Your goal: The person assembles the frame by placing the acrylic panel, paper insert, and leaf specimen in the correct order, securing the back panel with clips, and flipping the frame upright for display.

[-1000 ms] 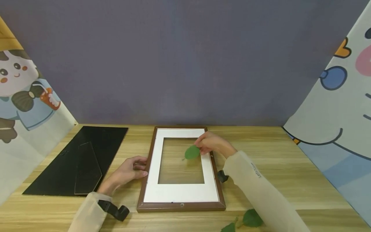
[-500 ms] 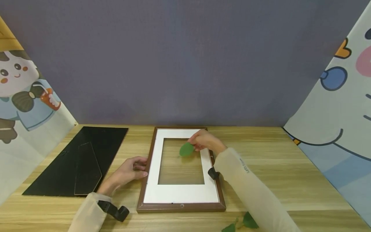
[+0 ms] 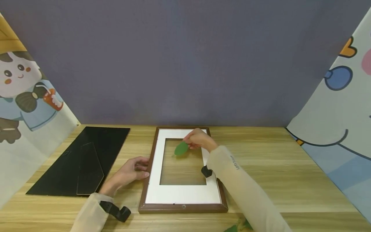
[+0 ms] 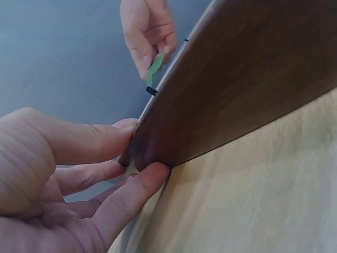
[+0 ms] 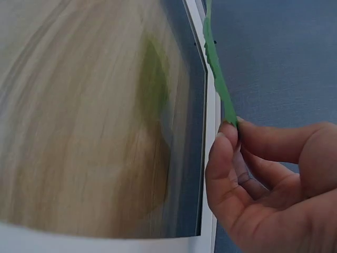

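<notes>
A brown picture frame [image 3: 184,208] with a white mat [image 3: 182,195] lies flat on the wooden table. My left hand [image 3: 130,172] holds its left edge; in the left wrist view the fingertips [image 4: 152,171] and thumb touch the brown side and rim. Over the upper part of the mat's opening, my right hand [image 3: 200,140] pinches a green leaf [image 3: 181,148] by one end. The right wrist view shows the leaf [image 5: 216,63] edge-on between thumb and finger, apart from the clear pane [image 5: 95,132], which reflects it.
A black backing board [image 3: 69,161] with a folded stand lies left of the frame. More green leaves [image 3: 232,228] show at the table's front edge, partly hidden by the right sleeve [image 3: 246,183]. A grey wall [image 3: 185,64] rises behind, with cartoon-printed panels at both sides.
My right hand has moved left and slightly away from me with the leaf, further over the mat's opening. My left hand has stayed at the frame's edge.
</notes>
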